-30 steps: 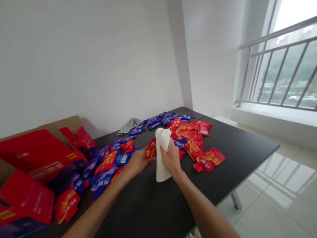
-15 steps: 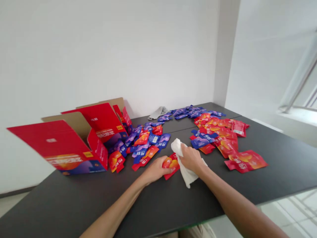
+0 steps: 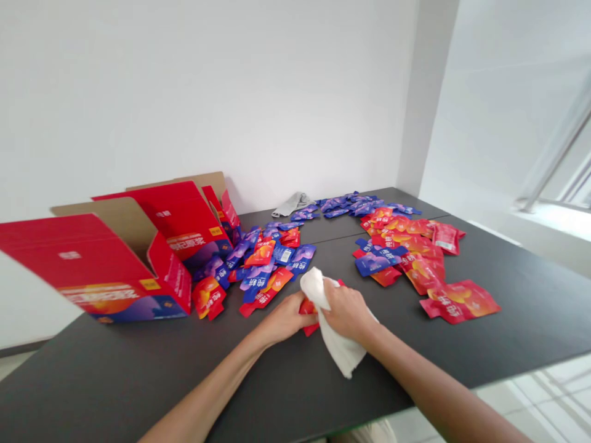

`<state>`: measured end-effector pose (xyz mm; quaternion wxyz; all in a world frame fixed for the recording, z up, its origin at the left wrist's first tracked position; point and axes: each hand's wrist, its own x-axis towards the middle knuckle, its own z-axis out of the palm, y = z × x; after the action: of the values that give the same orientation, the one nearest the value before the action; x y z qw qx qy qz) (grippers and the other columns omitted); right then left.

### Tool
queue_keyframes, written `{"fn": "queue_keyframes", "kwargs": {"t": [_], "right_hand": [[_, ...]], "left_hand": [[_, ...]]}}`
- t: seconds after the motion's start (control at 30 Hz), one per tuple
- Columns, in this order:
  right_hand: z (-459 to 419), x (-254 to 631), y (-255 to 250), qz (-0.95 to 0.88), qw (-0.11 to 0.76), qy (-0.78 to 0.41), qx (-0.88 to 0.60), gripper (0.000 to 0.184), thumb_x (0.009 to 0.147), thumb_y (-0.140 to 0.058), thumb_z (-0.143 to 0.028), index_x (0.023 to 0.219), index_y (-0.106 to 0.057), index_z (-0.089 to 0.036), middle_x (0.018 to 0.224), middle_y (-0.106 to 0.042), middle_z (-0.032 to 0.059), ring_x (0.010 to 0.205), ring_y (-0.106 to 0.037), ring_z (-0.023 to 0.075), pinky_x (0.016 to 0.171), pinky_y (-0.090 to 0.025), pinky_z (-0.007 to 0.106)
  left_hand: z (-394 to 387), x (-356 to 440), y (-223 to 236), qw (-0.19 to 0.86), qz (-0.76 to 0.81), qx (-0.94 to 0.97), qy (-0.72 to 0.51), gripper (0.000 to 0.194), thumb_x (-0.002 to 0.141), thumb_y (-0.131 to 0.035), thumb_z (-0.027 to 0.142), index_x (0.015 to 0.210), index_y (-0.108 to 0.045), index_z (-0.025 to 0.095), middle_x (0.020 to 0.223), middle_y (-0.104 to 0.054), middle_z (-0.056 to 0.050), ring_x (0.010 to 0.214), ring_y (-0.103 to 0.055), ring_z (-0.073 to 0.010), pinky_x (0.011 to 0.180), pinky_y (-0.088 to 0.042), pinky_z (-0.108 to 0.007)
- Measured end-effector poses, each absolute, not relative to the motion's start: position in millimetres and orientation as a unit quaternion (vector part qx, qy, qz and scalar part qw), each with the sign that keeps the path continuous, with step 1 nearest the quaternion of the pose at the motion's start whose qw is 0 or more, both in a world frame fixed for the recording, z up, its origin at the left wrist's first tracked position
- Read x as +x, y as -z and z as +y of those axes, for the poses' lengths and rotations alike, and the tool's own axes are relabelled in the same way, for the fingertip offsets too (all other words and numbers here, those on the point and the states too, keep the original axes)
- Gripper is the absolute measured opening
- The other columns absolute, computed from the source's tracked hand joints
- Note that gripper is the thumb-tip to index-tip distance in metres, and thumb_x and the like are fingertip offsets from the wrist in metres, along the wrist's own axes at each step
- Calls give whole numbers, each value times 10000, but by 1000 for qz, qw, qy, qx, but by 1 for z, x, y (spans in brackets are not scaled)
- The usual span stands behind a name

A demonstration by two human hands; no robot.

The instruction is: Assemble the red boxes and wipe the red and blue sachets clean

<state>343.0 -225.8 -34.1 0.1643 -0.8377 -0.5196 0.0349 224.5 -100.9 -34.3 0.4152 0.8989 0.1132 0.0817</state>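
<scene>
Near the front of the dark table, my left hand (image 3: 287,319) is closed around the left end of a red pouch (image 3: 310,326) with an orange print. Bunched in my right hand (image 3: 347,311) is a white cloth (image 3: 339,351), pressed over the pouch and hiding most of it. A loose corner of the cloth hangs down toward me. Just beyond my left hand lies a mixed heap of red pouches (image 3: 276,284) and blue-purple pouches (image 3: 257,283).
Two open red boxes (image 3: 117,264) stand at the left, flaps raised. A grey cloth (image 3: 294,203) lies by the wall, beside a pile of blue pouches (image 3: 351,204). Red pouches (image 3: 422,261) spread along the right of the table (image 3: 498,344).
My right hand has slid left with the white cloth, covering more of the red pouch. My left hand keeps its grip. The view has shifted slightly.
</scene>
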Motion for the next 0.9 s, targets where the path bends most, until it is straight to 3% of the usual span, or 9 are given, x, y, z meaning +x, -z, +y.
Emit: {"fn": "queue_keyframes", "kwargs": {"t": [0.2, 0.37, 0.53, 0.67, 0.77, 0.83, 0.9], "right_hand": [[-232, 383, 35, -376, 182, -24, -908, 236, 842, -437, -249, 1056, -471, -155, 945, -622, 137, 881, -607, 294, 668, -399, 329], [-237, 397, 31, -370, 223, -12, -902, 217, 870, -415, -285, 1063, -453, -191, 972, -622, 82, 936, -589, 245, 661, -373, 274], [-235, 395, 27, -380, 269, 0, -885, 216, 859, -458, -277, 1056, -458, -187, 954, -625, 68, 938, -579, 225, 669, -342, 252], [-235, 393, 27, -386, 289, 13, -876, 215, 852, -474, -277, 1051, -459, -196, 929, -630, 56, 895, -587, 227, 632, -320, 254], [-236, 397, 28, -380, 303, 21, -874, 208, 848, -480, -271, 1041, -464, -193, 924, -634, 60, 900, -586, 229, 639, -324, 255], [-238, 401, 28, -367, 318, 25, -874, 186, 845, -484, -269, 1013, -475, -190, 934, -635, 67, 915, -583, 229, 656, -334, 253], [-239, 405, 26, -355, 339, 23, -871, 184, 841, -488, -272, 1003, -481, -186, 937, -636, 73, 923, -581, 228, 669, -345, 249]], "left_hand": [[-89, 212, 4, 358, 144, 919, -86, 284, 725, -603, 431, 857, -581, 180, 815, -627, 13, 738, -573, -164, 629, -431, -226], [-82, 200, -19, 378, 180, 886, -200, 349, 679, -665, 458, 869, -604, 170, 841, -656, -8, 749, -601, -187, 658, -459, -257], [-87, 202, -15, 479, 193, 808, -283, 407, 698, -658, 463, 944, -618, 141, 936, -679, -68, 831, -628, -222, 746, -499, -329], [-105, 206, -7, 362, 128, 868, -314, 303, 805, -560, 421, 982, -624, 183, 1028, -638, -72, 981, -578, -223, 900, -443, -375], [-121, 206, 1, 244, 34, 948, -203, 252, 846, -515, 378, 1027, -632, 247, 1163, -569, -58, 1118, -494, -218, 995, -361, -374], [-126, 206, 8, 210, 15, 970, -122, 411, 779, -600, 426, 1163, -568, 280, 1285, -488, -53, 1201, -426, -239, 1032, -319, -381], [-124, 207, 15, 201, 33, 976, -71, 698, 680, -678, 496, 1305, -435, 303, 1389, -380, -55, 1268, -346, -270, 1057, -283, -402]]}}
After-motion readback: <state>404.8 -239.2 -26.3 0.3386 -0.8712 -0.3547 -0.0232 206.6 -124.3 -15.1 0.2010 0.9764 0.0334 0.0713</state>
